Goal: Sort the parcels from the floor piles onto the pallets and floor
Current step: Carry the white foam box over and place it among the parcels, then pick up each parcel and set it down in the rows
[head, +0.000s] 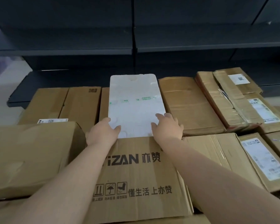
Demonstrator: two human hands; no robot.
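A white foam box [134,101] with green-printed tape lies among brown cartons in the middle of the head view. My left hand [103,131] holds its near left corner, thumb lying on the top face. My right hand [167,126] rests on the near right corner with fingers spread flat over the top. Just in front of both hands is a large carton printed "iZAN" [136,178], which hides the foam box's near edge. Both forearms reach over that carton.
Brown cartons surround the foam box: a tall one [27,157] at near left, flat ones [189,104] to the right, labelled parcels [263,160] at far right. Dark metal shelving [132,46] stands behind the stack. Pale floor [5,94] shows at left.
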